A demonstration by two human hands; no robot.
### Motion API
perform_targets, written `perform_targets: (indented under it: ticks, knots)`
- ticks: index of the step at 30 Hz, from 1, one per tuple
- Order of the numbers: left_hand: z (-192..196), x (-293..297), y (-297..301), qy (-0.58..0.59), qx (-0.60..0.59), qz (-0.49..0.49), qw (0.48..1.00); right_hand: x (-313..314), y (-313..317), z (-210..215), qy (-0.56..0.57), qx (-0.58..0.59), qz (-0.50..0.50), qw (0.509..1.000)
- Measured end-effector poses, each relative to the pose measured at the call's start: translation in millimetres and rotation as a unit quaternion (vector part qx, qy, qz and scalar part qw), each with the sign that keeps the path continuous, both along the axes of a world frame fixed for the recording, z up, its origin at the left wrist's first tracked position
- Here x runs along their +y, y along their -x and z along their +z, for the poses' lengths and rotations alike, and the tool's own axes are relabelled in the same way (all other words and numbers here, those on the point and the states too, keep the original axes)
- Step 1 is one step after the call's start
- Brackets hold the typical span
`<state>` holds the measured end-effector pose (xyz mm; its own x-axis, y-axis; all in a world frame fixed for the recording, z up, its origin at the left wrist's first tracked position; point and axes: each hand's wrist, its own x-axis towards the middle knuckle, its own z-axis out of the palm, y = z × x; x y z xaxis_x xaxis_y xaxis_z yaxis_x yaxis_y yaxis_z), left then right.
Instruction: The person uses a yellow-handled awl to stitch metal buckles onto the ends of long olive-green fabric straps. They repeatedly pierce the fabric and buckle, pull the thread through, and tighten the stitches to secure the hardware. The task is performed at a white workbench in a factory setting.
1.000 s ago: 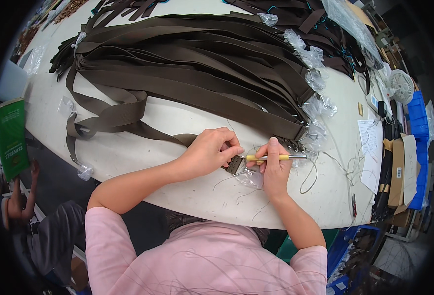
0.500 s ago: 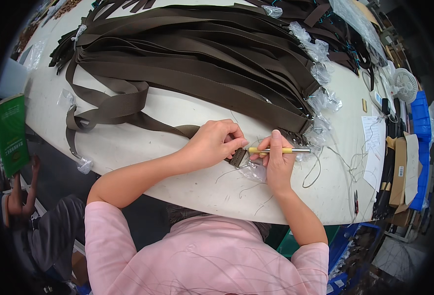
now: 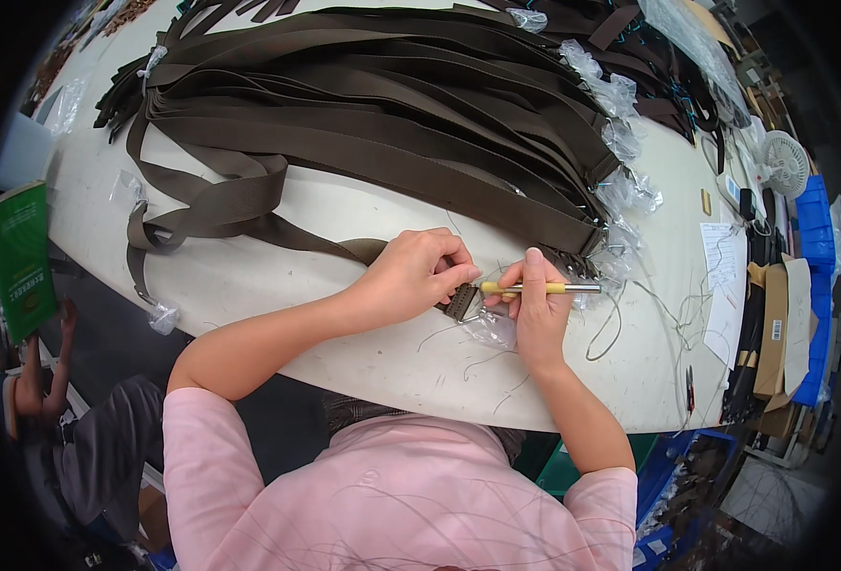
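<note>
My left hand [image 3: 409, 278] is closed, thumb and forefinger pinched at the end of a dark brown webbing strap [image 3: 292, 233]. The strap runs left and loops on the table. Its stitched end [image 3: 460, 303] shows just below the fingertips. To the right, my right hand [image 3: 541, 319] grips a slim pen-like tool [image 3: 554, 288], yellow with a silver rear part. The tool lies nearly level, its tip pointing left at the strap end and close to the left fingertips. Under the hands is a clear plastic wrap [image 3: 493, 330]; what it covers is hard to see.
A big bundle of brown straps [image 3: 373, 105] lies across the white table [image 3: 344, 366], plastic wraps on its right ends. Loose threads, a paper sheet [image 3: 720, 276] and small snips [image 3: 690, 390] are at the right. A small fan [image 3: 785, 164] stands beyond. Another person's arm [image 3: 35, 381] shows at far left.
</note>
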<state>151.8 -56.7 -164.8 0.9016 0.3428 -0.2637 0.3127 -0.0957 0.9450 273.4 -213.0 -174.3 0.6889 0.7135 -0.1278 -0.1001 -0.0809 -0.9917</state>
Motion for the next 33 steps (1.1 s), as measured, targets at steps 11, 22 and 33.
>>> perform_targets:
  ticks: [11, 22, 33]
  knots:
    - [-2.3, -0.1, 1.2, -0.018, -0.021, -0.01, 1.0, -2.5, -1.8, -1.5, 0.004, 0.004, -0.002, 1.0]
    - [-4.8, -0.6, 2.6, -0.051, -0.039, -0.016, 0.998, -0.6, 0.4, -1.1, 0.004, -0.009, -0.001, 1.0]
    - [10.1, 6.8, 33.6, -0.245, -0.17, -0.05, 0.953, -12.6, -10.2, 24.3, -0.146, -0.031, -0.032, 0.988]
